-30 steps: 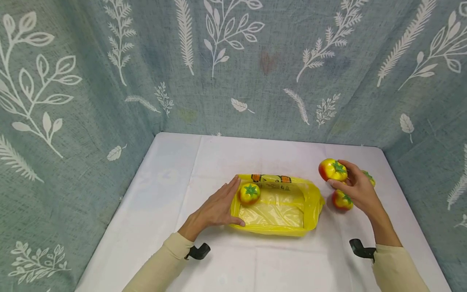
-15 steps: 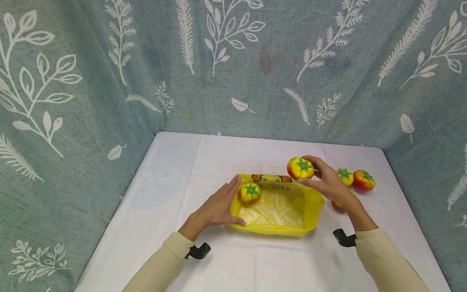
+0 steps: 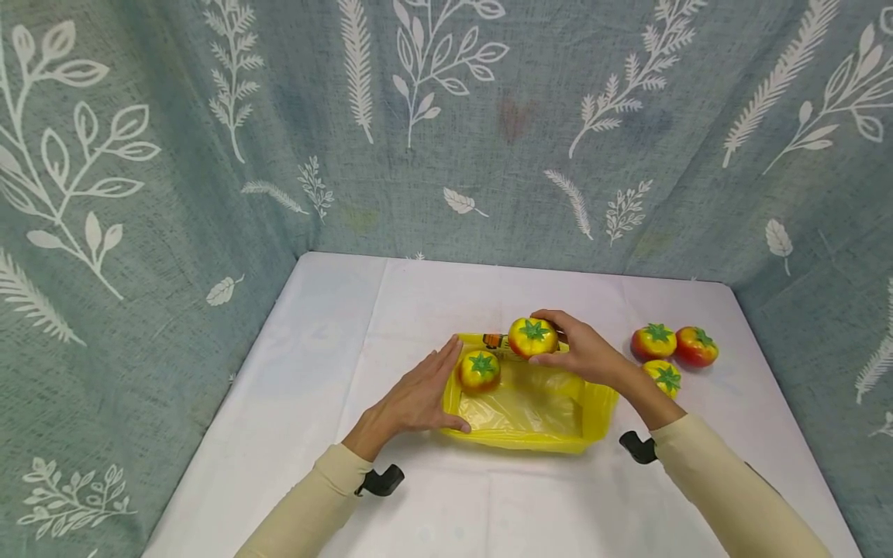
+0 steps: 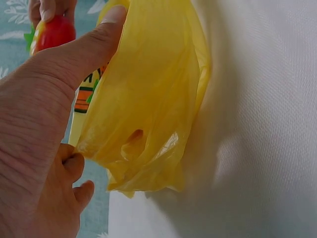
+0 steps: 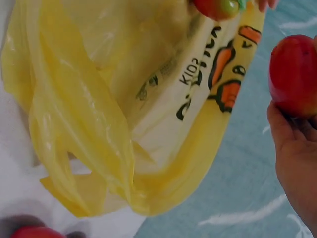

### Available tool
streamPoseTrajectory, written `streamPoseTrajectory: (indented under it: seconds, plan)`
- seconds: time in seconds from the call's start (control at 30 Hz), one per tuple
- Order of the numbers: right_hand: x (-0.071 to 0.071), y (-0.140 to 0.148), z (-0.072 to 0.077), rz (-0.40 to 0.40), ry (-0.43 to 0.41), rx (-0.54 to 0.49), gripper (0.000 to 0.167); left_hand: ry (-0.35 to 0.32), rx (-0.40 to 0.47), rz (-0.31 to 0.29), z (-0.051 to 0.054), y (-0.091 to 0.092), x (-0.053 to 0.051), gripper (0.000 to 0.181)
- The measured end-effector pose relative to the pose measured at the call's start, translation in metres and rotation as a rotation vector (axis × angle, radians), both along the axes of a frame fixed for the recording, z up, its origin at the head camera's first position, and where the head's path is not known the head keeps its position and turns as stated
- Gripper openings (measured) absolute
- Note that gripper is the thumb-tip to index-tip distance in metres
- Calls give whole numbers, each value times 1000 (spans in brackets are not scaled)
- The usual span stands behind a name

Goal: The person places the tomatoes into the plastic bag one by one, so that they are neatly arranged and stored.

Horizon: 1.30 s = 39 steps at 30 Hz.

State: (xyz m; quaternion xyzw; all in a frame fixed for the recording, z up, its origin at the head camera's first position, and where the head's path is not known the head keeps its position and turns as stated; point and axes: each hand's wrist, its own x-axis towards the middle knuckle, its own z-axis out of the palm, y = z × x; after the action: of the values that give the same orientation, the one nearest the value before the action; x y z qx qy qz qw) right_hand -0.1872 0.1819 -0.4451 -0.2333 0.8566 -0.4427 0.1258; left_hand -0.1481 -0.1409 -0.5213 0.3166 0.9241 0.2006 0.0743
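In the head view my right hand (image 3: 580,350) grips a yellow-and-red toy tomato (image 3: 533,339) with a green star-shaped top, above the back rim of a yellow plastic bag (image 3: 533,443). The same tomato (image 5: 293,74) shows its red side in the right wrist view. My left hand (image 3: 418,391) holds the bag's left end, its thumb over the front rim and its fingertips at the back corner. The left wrist view shows the thumb (image 4: 86,52) along the bag's edge. Inside the bag, at the left, lies another toy tomato (image 3: 480,370).
On the white-covered table (image 3: 335,341), right of the bag, sit a toy tomato (image 3: 653,342), a redder tomato (image 3: 696,346) and a tomato (image 3: 662,377) partly behind the right forearm. A patterned blue-green curtain (image 3: 418,186) borders the table at the back and sides.
My right hand has carried the tomato leftward from the group at the right to over the bag. My left hand and the tomato inside the bag have stayed put.
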Motion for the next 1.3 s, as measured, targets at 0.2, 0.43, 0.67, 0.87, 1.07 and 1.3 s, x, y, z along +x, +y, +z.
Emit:
streamPoseTrajectory:
  seconds: [0.2, 0.43, 0.67, 0.87, 1.07, 1.3]
  plan:
    - [-1, -9, -2, 37, -18, 53, 71, -4, 2, 2, 0, 1, -1, 137]
    - [0, -15, -6, 79, -23, 105, 71, -2, -9, -2, 0, 2, -1, 137]
    - [-2, -19, -13, 129, -48, 155, 67, 0, 0, -1, 0, 1, 0, 136]
    - [-4, -21, -17, 145, -44, 187, 66, -10, 5, 1, 0, 2, 0, 136]
    - [-3, -22, -17, 154, -43, 218, 69, 2, -22, -4, 0, 2, 0, 138]
    - [0, -21, -19, 193, -21, 235, 70, 15, -22, -9, 1, 1, -1, 137]
